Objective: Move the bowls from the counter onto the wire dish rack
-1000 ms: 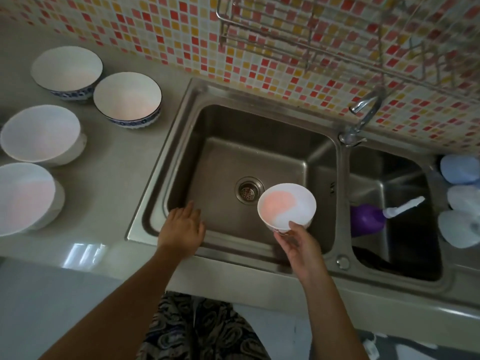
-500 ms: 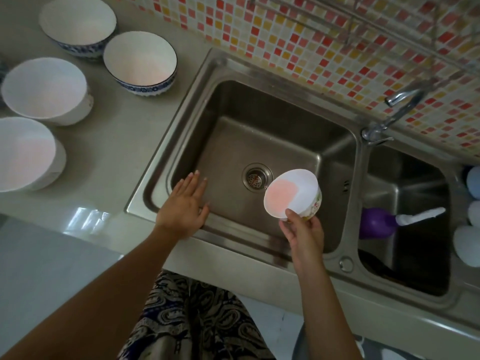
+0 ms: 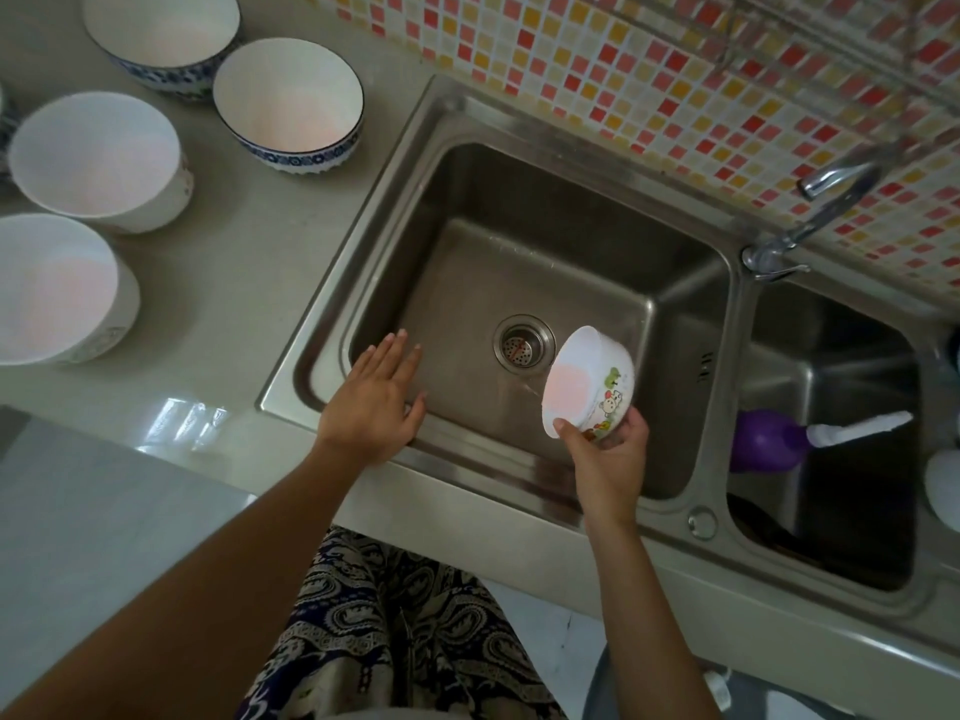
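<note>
My right hand point(image 3: 608, 459) grips a small white bowl with cartoon pictures point(image 3: 587, 381), tipped on its side over the left sink basin point(image 3: 467, 210); a thin stream of water runs from its rim. My left hand point(image 3: 374, 402) rests flat, fingers spread, on the front edge of that basin. Several bowls stand on the counter point(image 3: 234, 283) at the left: two with blue-patterned rims point(image 3: 288, 103) point(image 3: 161, 36) at the back, two plain white ones point(image 3: 98, 158) point(image 3: 52, 288) nearer me. The wire dish rack point(image 3: 831, 39) hangs on the tiled wall at the top right, only partly in view.
A tap point(image 3: 821, 200) stands between the two basins. The right basin holds a purple bottle with a white nozzle point(image 3: 769, 439). A pale rounded object point(image 3: 943, 491) lies at the far right edge. The drain strainer point(image 3: 522, 348) sits mid-basin.
My right hand has tilted the cartoon bowl from upright onto its side, and water now pours out. My left hand stayed on the sink edge. The view dropped lower and closer.
</note>
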`<state>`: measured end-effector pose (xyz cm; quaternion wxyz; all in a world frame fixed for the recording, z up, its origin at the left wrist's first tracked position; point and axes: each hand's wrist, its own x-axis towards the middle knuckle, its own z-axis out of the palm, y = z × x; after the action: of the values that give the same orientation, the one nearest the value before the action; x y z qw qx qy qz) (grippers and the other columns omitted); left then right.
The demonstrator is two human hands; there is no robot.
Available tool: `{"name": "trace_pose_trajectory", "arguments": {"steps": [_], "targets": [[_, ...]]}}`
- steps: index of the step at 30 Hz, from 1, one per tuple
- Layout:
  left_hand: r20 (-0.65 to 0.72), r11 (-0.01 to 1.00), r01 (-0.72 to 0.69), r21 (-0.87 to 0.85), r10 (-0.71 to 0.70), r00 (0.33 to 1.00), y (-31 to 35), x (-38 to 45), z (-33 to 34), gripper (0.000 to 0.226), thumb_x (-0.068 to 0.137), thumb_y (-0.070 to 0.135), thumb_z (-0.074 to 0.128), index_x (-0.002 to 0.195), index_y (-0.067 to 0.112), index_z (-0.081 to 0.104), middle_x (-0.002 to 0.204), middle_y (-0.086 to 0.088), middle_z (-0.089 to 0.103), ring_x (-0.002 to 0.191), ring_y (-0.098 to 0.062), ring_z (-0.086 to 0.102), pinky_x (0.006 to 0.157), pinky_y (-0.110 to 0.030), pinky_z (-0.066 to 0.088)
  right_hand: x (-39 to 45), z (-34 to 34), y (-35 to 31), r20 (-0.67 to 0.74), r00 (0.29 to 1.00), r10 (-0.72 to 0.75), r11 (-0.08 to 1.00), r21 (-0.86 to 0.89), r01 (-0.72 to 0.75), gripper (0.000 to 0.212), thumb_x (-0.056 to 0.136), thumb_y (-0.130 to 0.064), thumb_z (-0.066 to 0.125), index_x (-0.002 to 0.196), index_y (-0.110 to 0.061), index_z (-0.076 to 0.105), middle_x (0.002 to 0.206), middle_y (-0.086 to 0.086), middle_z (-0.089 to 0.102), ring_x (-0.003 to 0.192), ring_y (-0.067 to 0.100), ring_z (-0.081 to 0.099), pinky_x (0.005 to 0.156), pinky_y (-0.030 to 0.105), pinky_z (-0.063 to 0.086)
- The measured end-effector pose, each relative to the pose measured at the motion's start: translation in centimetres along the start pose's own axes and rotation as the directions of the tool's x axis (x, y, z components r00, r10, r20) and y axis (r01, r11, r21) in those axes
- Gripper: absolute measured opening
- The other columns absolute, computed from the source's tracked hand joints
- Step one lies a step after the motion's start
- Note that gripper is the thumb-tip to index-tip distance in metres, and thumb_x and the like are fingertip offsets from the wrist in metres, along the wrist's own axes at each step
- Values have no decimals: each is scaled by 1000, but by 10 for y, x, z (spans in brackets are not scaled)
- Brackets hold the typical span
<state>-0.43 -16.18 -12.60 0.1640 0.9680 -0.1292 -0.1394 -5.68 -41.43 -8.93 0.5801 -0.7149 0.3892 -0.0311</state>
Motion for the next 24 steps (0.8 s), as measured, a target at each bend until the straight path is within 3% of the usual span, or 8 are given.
{"name": "trace_pose_trajectory", "arguments": {"steps": [2,4,6,9,13,19,22,24], "targets": [[2,1000,2,-3,-2,1000,-1,1,0,66,93,48,23,150,16,13,159,-7,6,146,-17,0,116,-29,-4,-3,0,-1,17,998,-60,997,-49,60,80,67,-8,86,135,-16,44,124,-1,58,108,14,59,62,6,49],[-2,1000,-1,-1,1,1000,-2,1,1,67,93,49,21,150,15,13,158,-8,8,146,-17,2,118,-31,0,-4,1,3,32,994,-108,990,-84,110,79,67,-7,87,133,-16,45,121,-3,56,108,12,57,62,4,48],[-3,1000,0,-2,0,1000,-1,1,2,67,93,49,20,150,15,12,158,-8,9,146,-17,2,118,-32,1,-4,1,9,30,987,-155,977,-146,158,80,65,-12,88,132,-18,45,123,-2,56,112,13,57,70,11,53],[-6,1000,3,-2,-3,1000,-1,0,3,67,94,50,20,150,17,8,159,-6,5,146,-16,-1,116,-29,-3,-3,1,16,51,975,-215,921,-322,220,86,64,-20,89,136,-19,42,129,0,50,120,17,51,91,34,54],[-19,1000,2,1,-2,1000,-2,0,3,67,94,50,20,150,17,7,159,-6,5,145,-16,-1,116,-29,-3,-5,0,17,166,911,-376,780,-473,409,83,70,-2,80,141,-17,38,140,5,39,126,23,47,98,30,49],[-38,1000,-3,-22,2,999,-2,-1,4,66,94,49,21,150,17,8,159,-6,7,145,-17,1,117,-31,1,-8,2,22,236,828,-508,640,-541,546,85,71,17,66,142,-19,37,151,1,28,144,22,28,106,41,46],[-47,999,-2,-41,0,999,-2,-2,4,65,96,47,25,150,16,9,159,-7,8,145,-17,2,117,-32,3,-7,0,23,249,822,-512,622,-553,555,85,72,19,65,142,-20,38,151,-3,26,148,21,20,108,45,43],[-53,999,-3,-51,0,999,-1,-2,4,64,97,46,28,150,17,8,159,-6,7,145,-17,2,117,-32,3,-7,-1,24,240,854,-462,680,-523,515,86,72,18,65,143,-23,36,152,-5,27,146,20,24,105,41,47]]}}
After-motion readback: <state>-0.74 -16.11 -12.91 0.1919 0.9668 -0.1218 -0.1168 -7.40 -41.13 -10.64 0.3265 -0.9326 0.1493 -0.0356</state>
